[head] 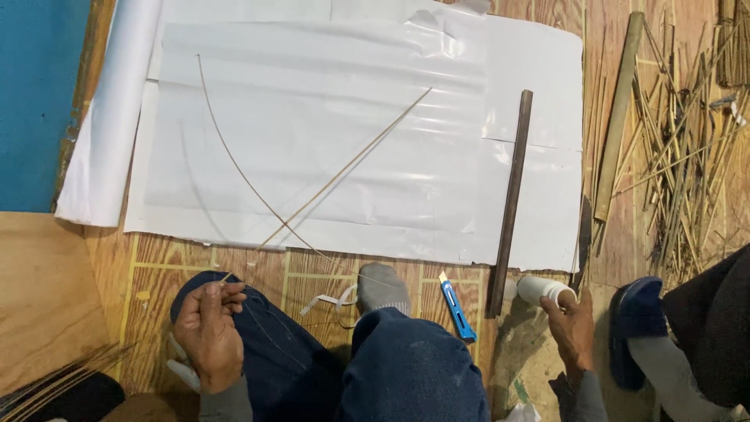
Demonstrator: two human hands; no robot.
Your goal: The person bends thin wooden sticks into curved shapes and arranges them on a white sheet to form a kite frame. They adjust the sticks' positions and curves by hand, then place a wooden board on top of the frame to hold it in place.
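Observation:
My left hand (209, 328) rests on my knee and pinches the near end of a thin straight bamboo stick (344, 168) that runs up across the white paper sheet (351, 86). A long curved bamboo strip (234, 160) crosses it on the sheet. My right hand (569, 324) is on the floor at the right, gripping a small white glue bottle (541, 289) lying on its side. My legs in blue trousers and a grey sock (381, 285) lie between the hands.
A blue utility knife (456, 308) lies by my foot, next to a long dark ruler bar (509, 205). A pile of bamboo splints (680, 148) and a thick bamboo slat (617, 117) sit at right. Another person's leg and blue slipper (637, 324) are at lower right.

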